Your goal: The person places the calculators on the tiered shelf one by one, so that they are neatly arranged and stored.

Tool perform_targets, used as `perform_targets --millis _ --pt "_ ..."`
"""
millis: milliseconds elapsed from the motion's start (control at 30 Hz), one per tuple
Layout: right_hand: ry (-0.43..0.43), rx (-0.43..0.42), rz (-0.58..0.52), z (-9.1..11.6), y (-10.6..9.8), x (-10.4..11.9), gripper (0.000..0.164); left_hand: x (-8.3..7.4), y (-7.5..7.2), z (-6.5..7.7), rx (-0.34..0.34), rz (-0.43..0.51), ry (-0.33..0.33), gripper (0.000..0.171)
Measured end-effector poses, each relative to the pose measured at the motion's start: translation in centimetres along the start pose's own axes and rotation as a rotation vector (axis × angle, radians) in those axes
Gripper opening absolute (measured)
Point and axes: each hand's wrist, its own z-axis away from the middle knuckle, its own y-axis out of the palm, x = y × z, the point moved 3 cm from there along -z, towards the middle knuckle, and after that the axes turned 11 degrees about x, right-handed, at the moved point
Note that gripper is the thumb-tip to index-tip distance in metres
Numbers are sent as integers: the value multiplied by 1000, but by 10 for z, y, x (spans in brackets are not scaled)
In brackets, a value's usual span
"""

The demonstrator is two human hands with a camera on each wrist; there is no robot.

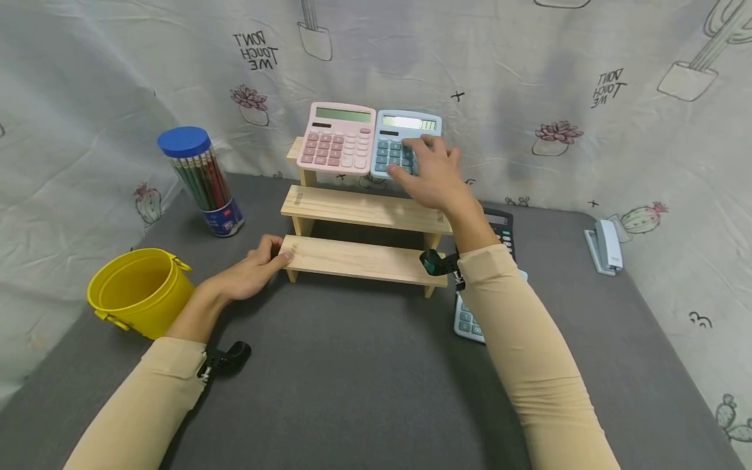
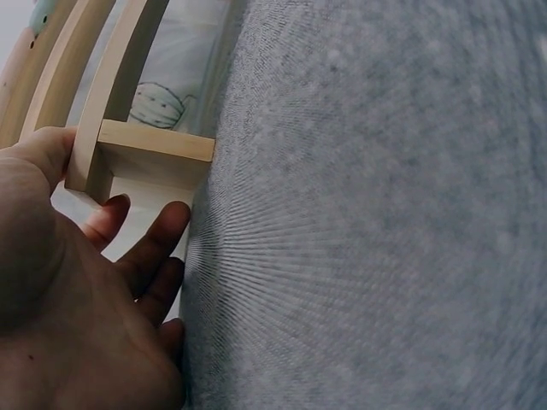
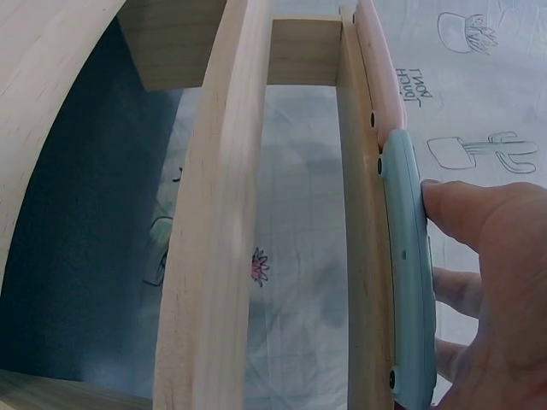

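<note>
The dark grey table (image 1: pixel 352 378) before you carries a three-tier wooden stand (image 1: pixel 364 258). On the stand's top tier you see a pink calculator (image 1: pixel 337 137) beside a pale-blue calculator (image 1: pixel 390 137). Left of the stand: a lidded pencil tub (image 1: pixel 202 183); farther left, a yellow bucket (image 1: pixel 147 307). Right of the stand: a black calculator (image 1: pixel 499 227) and a second blue calculator (image 1: pixel 469 320), both partly hidden from you; farther right, a white stapler (image 1: pixel 605 247).

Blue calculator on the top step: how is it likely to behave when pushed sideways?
The blue calculator should stay stiff, as it looks flat and straight-edged. It could tip, since it seems to overhang the narrow top step. Pushed left, it would probably nudge the pink calculator sitting beside it.
</note>
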Motion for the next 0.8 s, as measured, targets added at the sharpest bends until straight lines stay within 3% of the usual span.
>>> perform_targets --millis 800 --pt "-17 29 0 3 -2 -3 70 -1 2 0 -3 -9 8 55"
